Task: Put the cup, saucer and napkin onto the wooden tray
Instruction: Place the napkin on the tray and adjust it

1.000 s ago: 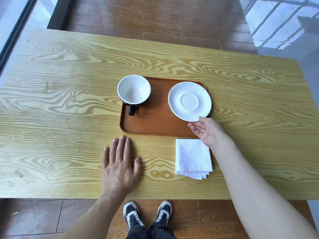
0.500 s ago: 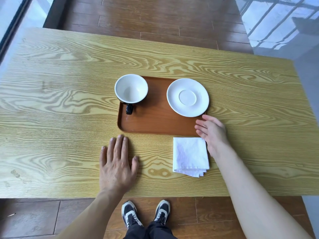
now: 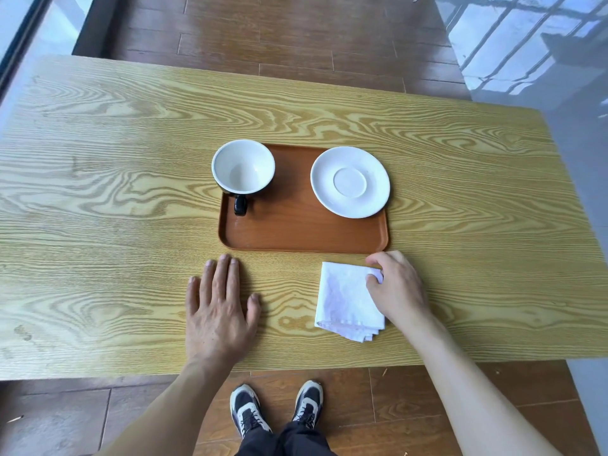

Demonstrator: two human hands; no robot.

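Note:
A brown wooden tray [image 3: 296, 232] lies at the middle of the table. A cup [image 3: 243, 167], white inside and black outside, stands upright on the tray's far left corner with its handle toward me. An empty white saucer [image 3: 350, 182] rests on the tray's far right part. On the table just in front of the tray's near right corner lies a folded white napkin [image 3: 342, 297]. My right hand [image 3: 398, 287] is at the napkin's far right corner, thumb and curled fingers closed on the cloth. Palm down, my left hand [image 3: 218, 311] lies flat on the table in front of the tray's left end.
The light wood-grain table [image 3: 131, 192] ends just before my body, with my shoes [image 3: 276, 409] on the brown floor below. The floor continues beyond the table's far edge, and the table's right edge slants close to the tray side.
My right hand left the saucer's near rim, drew back toward me, and closed its fingers on the napkin's far right corner. The left hand stayed flat on the table.

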